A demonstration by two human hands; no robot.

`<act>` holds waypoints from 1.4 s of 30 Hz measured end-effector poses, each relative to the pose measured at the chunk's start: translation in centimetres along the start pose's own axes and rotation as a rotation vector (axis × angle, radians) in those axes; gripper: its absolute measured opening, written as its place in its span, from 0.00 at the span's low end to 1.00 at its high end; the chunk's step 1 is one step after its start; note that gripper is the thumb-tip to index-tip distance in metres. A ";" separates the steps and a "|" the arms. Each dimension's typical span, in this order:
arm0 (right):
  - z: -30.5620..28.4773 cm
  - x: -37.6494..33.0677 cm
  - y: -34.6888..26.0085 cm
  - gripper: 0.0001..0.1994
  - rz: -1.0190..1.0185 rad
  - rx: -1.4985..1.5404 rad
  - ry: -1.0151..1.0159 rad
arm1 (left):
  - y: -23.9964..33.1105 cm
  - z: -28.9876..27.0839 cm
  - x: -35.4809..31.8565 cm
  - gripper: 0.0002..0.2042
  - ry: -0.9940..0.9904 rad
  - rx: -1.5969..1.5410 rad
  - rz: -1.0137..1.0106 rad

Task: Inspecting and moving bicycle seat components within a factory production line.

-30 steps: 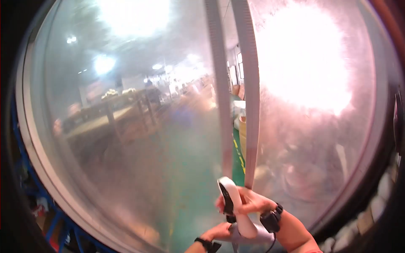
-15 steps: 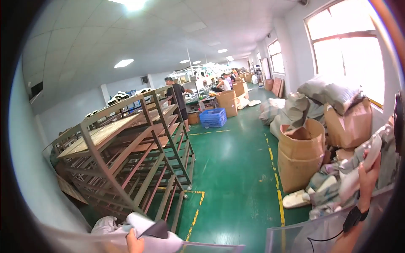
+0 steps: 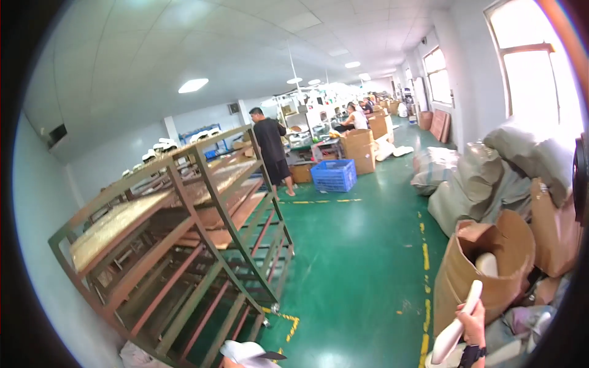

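My right hand [image 3: 471, 325] is closed around a long white piece shaped like a shoe sole [image 3: 453, 331], held tilted beside a tall open cardboard box [image 3: 469, 288]. Another white sole-like piece [image 3: 488, 265] shows inside that box. At the lower edge only a sliver of my left hand [image 3: 229, 364] is visible, against a white piece with a dark flap [image 3: 248, 352]; its fingers are mostly cut off by the picture's edge.
A metal rack [image 3: 184, 202] with wooden boards stands on the left. Stuffed sacks [image 3: 472, 178] line the right wall. A blue crate [image 3: 334, 176] sits ahead on the green floor [image 3: 356, 257], near a standing person [image 3: 270, 147]. Others sit at workbenches farther back.
My right hand has moved left, bringing the sole-like piece in front of the box. A white piece now shows inside the box. My left hand has dropped nearly out of view.
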State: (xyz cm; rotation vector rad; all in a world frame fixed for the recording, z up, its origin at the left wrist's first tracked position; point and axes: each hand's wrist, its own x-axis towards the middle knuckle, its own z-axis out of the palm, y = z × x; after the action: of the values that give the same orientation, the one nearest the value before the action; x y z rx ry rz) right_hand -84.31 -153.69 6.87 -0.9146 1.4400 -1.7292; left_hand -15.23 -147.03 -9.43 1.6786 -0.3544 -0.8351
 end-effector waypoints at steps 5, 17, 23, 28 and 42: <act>16.2 16.5 3.0 0.21 0.124 -0.067 -0.363 | 2.4 14.7 5.6 0.25 -0.112 0.542 -0.111; 37.0 55.5 11.0 0.19 0.219 -0.026 -0.420 | -6.7 42.7 29.7 0.15 -0.480 0.925 0.452; 45.9 74.9 13.1 0.18 0.088 -0.007 -0.242 | 6.6 57.1 46.0 0.14 -0.329 0.684 0.532; 59.0 92.4 19.3 0.24 0.147 0.102 -0.569 | 17.6 73.4 53.5 0.16 -0.003 0.668 -0.407; 114.4 116.9 16.4 0.28 -1.188 -0.241 -0.959 | 27.1 92.2 88.7 0.21 -0.335 0.920 0.479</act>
State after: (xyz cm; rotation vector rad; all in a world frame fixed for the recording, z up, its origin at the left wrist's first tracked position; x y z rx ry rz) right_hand -44.26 -312.83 15.68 -2.6041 0.3850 -1.3397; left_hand -11.39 -277.25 -20.93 2.1247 -1.4836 -0.6076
